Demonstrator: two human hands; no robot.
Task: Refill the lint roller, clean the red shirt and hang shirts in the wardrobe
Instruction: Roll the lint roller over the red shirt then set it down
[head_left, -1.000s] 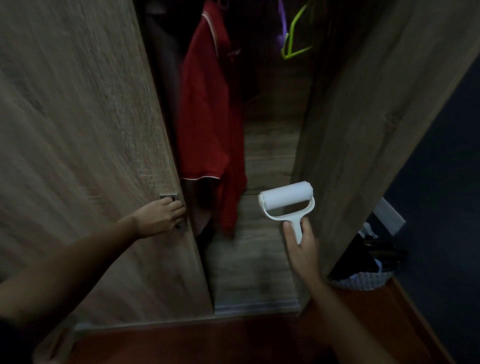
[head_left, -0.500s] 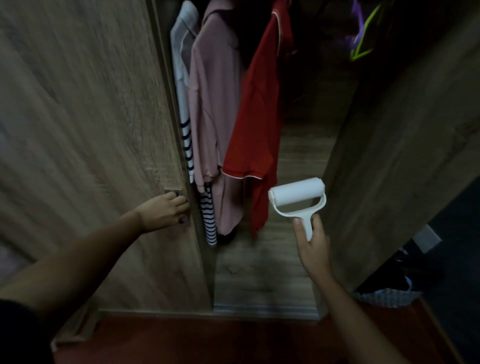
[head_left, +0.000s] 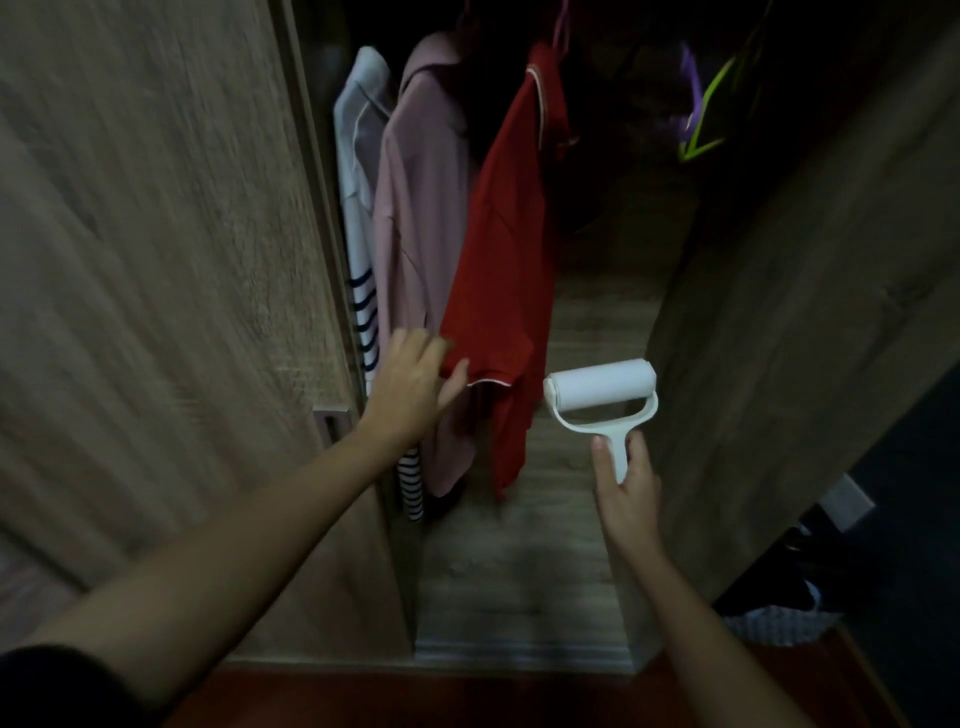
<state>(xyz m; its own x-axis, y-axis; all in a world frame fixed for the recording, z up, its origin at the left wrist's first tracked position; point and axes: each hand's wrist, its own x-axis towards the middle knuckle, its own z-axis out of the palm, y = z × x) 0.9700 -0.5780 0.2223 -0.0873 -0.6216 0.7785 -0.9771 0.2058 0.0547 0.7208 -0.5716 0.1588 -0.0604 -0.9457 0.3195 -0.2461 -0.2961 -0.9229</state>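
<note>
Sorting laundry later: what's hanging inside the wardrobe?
A red shirt, a pink shirt and a white shirt with navy stripes, plus green and purple hangers. The rail and dark upper interior can't be seen.

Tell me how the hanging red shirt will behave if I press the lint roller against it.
The red shirt hangs loose and folded, so it will probably swing away and bunch. The left hand at its hem could likely pull it taut. The lint roller, held by the right hand, looks light.
</note>
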